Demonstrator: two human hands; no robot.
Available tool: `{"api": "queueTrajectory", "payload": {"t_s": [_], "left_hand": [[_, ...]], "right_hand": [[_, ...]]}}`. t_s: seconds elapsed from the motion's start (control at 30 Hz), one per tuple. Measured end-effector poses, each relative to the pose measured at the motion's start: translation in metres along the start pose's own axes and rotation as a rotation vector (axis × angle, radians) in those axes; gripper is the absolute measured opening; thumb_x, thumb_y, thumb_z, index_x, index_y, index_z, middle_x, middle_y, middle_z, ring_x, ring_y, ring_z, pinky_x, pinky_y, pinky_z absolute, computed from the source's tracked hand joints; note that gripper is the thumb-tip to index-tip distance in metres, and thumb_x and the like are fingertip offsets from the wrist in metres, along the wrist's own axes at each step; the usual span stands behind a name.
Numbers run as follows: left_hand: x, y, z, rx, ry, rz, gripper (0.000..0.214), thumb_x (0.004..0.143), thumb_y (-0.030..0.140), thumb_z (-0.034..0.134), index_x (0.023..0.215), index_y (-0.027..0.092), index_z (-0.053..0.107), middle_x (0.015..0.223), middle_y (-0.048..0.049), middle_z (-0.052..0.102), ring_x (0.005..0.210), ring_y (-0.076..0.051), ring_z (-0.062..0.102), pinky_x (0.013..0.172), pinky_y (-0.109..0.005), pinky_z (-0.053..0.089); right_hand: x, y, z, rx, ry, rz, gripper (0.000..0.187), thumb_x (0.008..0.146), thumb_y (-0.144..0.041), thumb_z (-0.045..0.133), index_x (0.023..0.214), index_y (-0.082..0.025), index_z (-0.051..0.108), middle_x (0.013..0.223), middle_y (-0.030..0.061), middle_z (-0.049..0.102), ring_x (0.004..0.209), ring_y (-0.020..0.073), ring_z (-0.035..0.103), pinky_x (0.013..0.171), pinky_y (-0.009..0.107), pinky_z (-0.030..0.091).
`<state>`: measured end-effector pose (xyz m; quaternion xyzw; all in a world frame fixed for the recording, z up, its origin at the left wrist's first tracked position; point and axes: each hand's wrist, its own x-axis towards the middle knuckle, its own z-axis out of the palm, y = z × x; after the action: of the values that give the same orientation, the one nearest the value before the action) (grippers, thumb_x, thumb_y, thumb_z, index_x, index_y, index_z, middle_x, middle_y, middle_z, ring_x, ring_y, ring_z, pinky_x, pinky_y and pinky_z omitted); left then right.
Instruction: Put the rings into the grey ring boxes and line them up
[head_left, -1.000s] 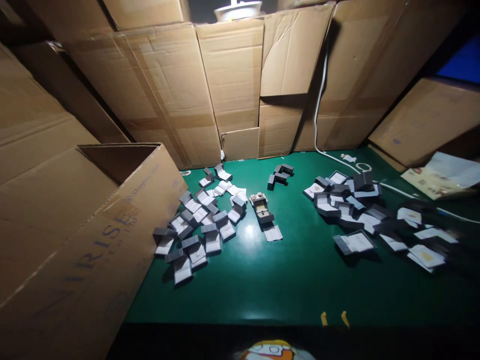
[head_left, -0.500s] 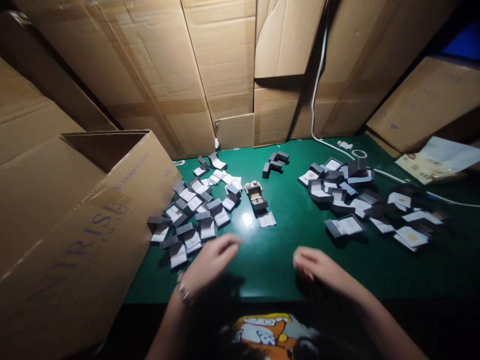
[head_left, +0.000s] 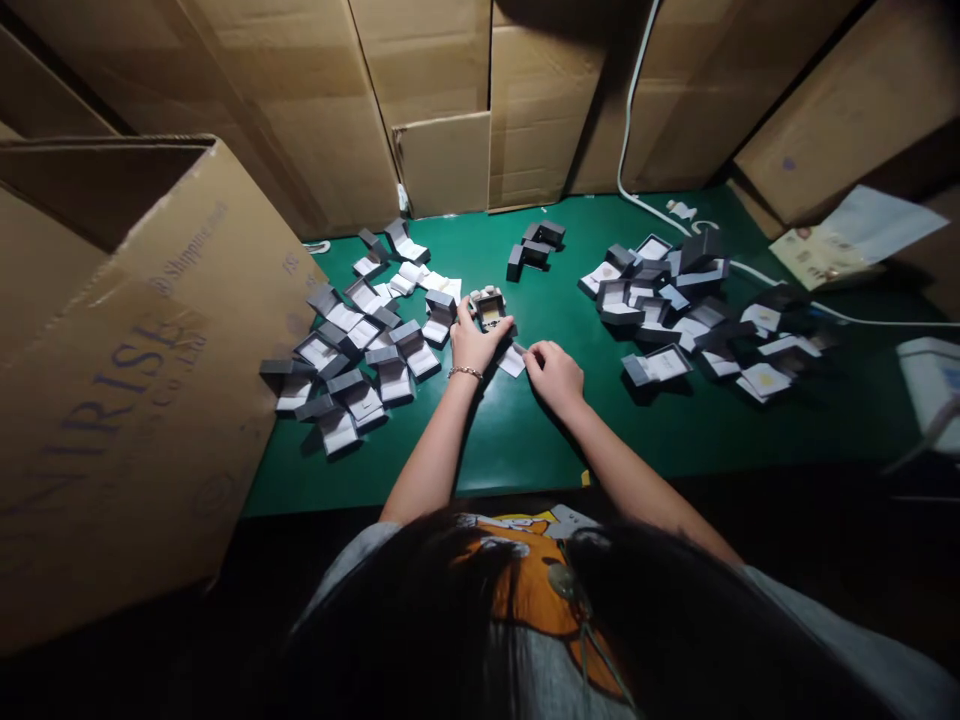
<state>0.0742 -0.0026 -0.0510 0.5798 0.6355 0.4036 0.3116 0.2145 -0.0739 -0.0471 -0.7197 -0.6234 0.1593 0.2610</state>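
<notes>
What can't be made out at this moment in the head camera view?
- Open box: contents too small to identify, and the left hand covers its front.
- White card: beside the right hand, printing too small to read.
- White object: cut off by the right edge.
- Shirt print: mostly hidden by hair.

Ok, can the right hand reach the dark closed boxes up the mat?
Probably yes: only green mat lies between the right hand and the dark closed boxes; nothing blocks that path.
</notes>
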Motion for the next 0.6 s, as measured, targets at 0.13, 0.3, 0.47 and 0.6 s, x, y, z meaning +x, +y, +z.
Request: {"api": "queueTrajectory", "payload": {"t_s": [0.13,0.3,0.47,0.6], "left_hand": [[0.0,-0.002,-0.005,0.021,-0.107,0.104,0.097,0.063,0.048,0.077,0.141,0.015,0.031,0.124,-0.0175,0.059,0.119,-0.029,0.053,0.101,-0.041,0.04],[0.001,-0.007,-0.012,-0.001,-0.175,0.143,0.1,0.06,0.046,0.079,0.142,0.016,0.031,0.122,-0.0162,0.06,0.116,-0.029,0.056,0.099,-0.042,0.043],[0.008,-0.009,-0.011,-0.057,-0.2,0.187,0.103,0.057,0.043,0.081,0.143,0.02,0.029,0.134,-0.0169,0.052,0.12,-0.029,0.053,0.101,-0.043,0.043],[0.013,-0.01,-0.009,-0.104,-0.251,0.182,0.104,0.057,0.039,0.082,0.145,0.025,0.028,0.141,-0.0155,0.046,0.12,-0.028,0.053,0.101,-0.044,0.043]], "right_hand": [[0.021,0.007,0.01,0.398,0.181,0.054,0.017,0.081,-0.033,0.049,0.083,-0.02,0.059,0.083,0.0039,0.065,0.072,0.0165,0.059,0.068,0.029,0.045],[0.053,0.005,0.02,0.8,0.195,0.237,0.026,0.074,-0.045,0.055,0.084,-0.02,0.054,0.063,-0.0016,0.056,0.052,0.0128,0.052,0.045,0.025,0.04],[0.08,-0.006,0.03,0.903,0.173,0.24,0.033,0.068,-0.047,0.059,0.084,-0.019,0.06,0.055,-0.003,0.054,0.047,0.0123,0.047,0.043,0.026,0.04],[0.09,-0.014,0.036,0.84,0.121,0.131,0.035,0.065,-0.048,0.063,0.08,-0.017,0.068,0.074,0.0045,0.069,0.065,0.0174,0.061,0.06,0.031,0.049]]}}
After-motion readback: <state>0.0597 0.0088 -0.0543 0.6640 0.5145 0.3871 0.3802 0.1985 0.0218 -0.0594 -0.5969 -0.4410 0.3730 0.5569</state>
